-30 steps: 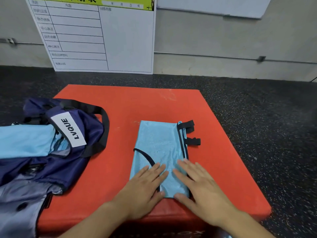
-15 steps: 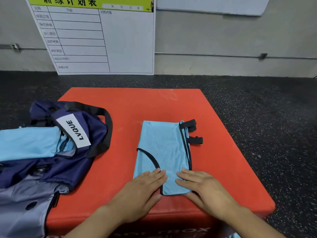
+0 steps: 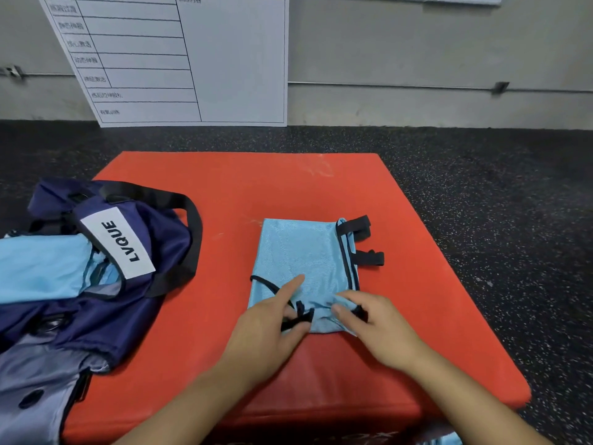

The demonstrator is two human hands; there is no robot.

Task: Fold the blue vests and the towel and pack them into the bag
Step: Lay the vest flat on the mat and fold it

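Observation:
A light blue vest (image 3: 303, 252) with black trim and black straps lies folded on the red mat (image 3: 244, 191). My left hand (image 3: 272, 322) pinches the vest's near edge at its black trim, index finger stretched out over the cloth. My right hand (image 3: 372, 319) grips the near right corner, which is lifted and bunched. A navy bag (image 3: 128, 252) with a white LVQUE label and black handles lies open at the left. Light blue cloth (image 3: 38, 268) sticks out of its mouth.
The mat sits on a dark speckled floor (image 3: 481, 194). A white chart board (image 3: 179, 59) leans against the grey wall behind. Grey fabric (image 3: 32, 390) of the bag spreads over the mat's near left corner. A scrap of light blue cloth (image 3: 446, 440) shows at the bottom edge.
Both hands lay flat on the vest's near end before. Now their fingers have curled and picked up the near edge, bunching the cloth. The view has shifted down slightly.

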